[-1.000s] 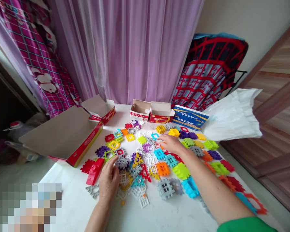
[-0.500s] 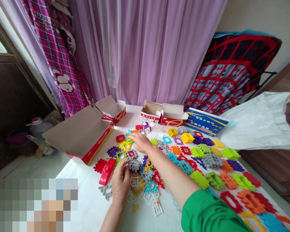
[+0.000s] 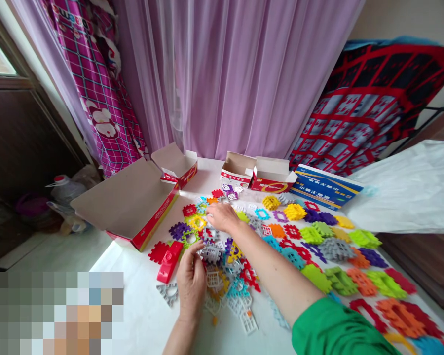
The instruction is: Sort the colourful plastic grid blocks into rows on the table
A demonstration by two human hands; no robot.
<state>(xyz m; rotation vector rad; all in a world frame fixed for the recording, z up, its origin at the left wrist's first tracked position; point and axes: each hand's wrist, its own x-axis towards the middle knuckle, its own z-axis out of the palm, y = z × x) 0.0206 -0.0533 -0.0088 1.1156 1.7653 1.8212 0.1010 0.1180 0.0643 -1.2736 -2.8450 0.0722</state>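
Observation:
My left hand [image 3: 192, 273] is low over the near left side of a heap of plastic building blocks, thumb and index finger apart, with nothing visible in it. Beside it lie a red curved block [image 3: 169, 261] and a grey triangular frame piece [image 3: 167, 293]. Farther out, my right hand [image 3: 222, 218] reaches into the heap with its fingers bent together and its tips partly hidden; what they hold, if anything, I cannot make out. Near its fingertips are a yellow cog-edged block [image 3: 197, 222] and an orange block [image 3: 212, 201]. A grey window block [image 3: 211, 252] lies between the hands.
An open red box [image 3: 159, 214] stands at the left edge, with smaller open boxes [image 3: 274, 183] along the back. A blue box [image 3: 323, 187] is at the back right, beside a white plastic bag [image 3: 410, 187]. Stacks of sorted blocks, including grey ones [image 3: 335, 250], cover the right side.
The view has shifted slightly, so everything sits a little further right. My right hand's fingers, stretched out before, are now drawn in and bent. My left hand stays by the same blocks.

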